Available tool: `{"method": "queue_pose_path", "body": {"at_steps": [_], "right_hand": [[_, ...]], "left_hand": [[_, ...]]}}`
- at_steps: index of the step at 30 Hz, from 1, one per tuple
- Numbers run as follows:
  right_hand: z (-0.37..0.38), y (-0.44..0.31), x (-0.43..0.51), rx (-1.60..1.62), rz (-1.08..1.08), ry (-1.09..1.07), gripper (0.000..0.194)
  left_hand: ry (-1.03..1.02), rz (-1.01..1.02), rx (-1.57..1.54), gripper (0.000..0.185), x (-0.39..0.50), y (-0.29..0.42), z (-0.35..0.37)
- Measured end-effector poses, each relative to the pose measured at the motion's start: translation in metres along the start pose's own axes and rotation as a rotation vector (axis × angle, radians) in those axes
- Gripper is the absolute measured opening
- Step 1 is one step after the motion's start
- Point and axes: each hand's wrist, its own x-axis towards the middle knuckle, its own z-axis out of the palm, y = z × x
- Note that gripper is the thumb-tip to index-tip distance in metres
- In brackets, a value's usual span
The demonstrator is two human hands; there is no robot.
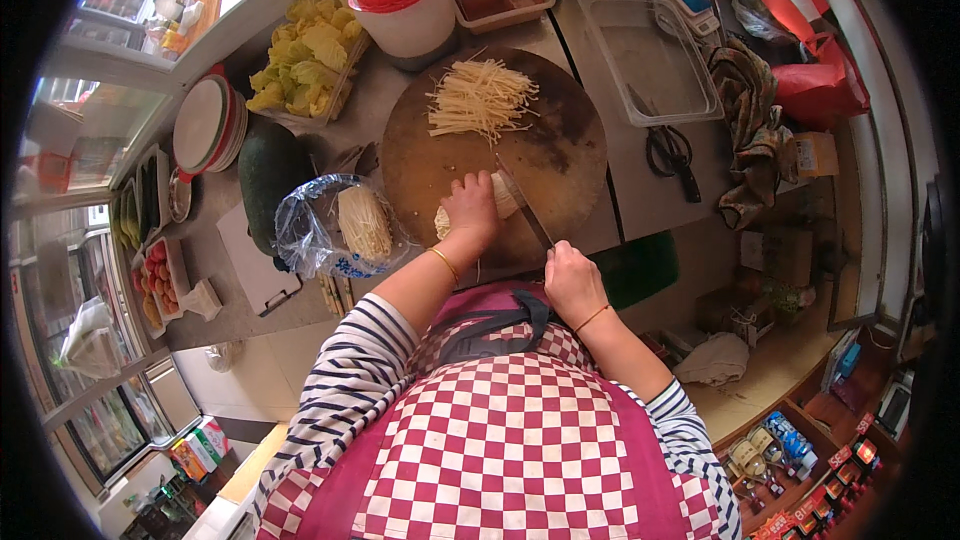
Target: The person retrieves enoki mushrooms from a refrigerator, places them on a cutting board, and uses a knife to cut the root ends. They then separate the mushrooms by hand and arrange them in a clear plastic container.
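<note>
My left hand [471, 206] presses a bundle of enoki mushrooms [506, 195] onto the round wooden chopping board [570, 195]. In my right hand [574, 281] is the handle of a kitchen knife [529, 214], whose blade lies against the right part of that bundle. A loose pile of separated enoki mushrooms [484, 97] rests on the far part of the board. Left of the board, another enoki bundle [364, 221] sits in an opened clear plastic bag [311, 221]. My left fingers partly cover the bundle under them.
Left of the board are a dark green winter melon [270, 180], a container of yellow-green leaves [311, 64] and stacked plates [204, 124]. Behind it stands a red-lidded tub [405, 15]. At right lie a clear plastic tray [652, 64], black-handled scissors [675, 161] and a patterned cloth [742, 120].
</note>
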Motion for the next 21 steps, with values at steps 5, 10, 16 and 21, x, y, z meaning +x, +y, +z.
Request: {"method": "queue_pose_path", "body": {"at_steps": [5,10,16,21], "right_hand": [[-0.001,-0.006,0.023,0.005,0.004,-0.031,0.018],[0.001,0.005,0.027,0.005,0.065,-0.133,0.021],[0.052,0.020,0.055,0.086,0.069,-0.093,0.023],[0.060,0.038,0.046,0.148,0.031,-0.005,0.021]], "left_hand": [[0.029,0.006,-0.009,0.073,0.001,-0.001,0.008],[0.030,0.012,0.013,0.075,0.004,-0.003,0.012],[0.073,0.020,-0.005,0.075,0.003,0.000,0.008],[0.028,0.056,0.021,0.079,-0.002,-0.014,-0.003]]}}
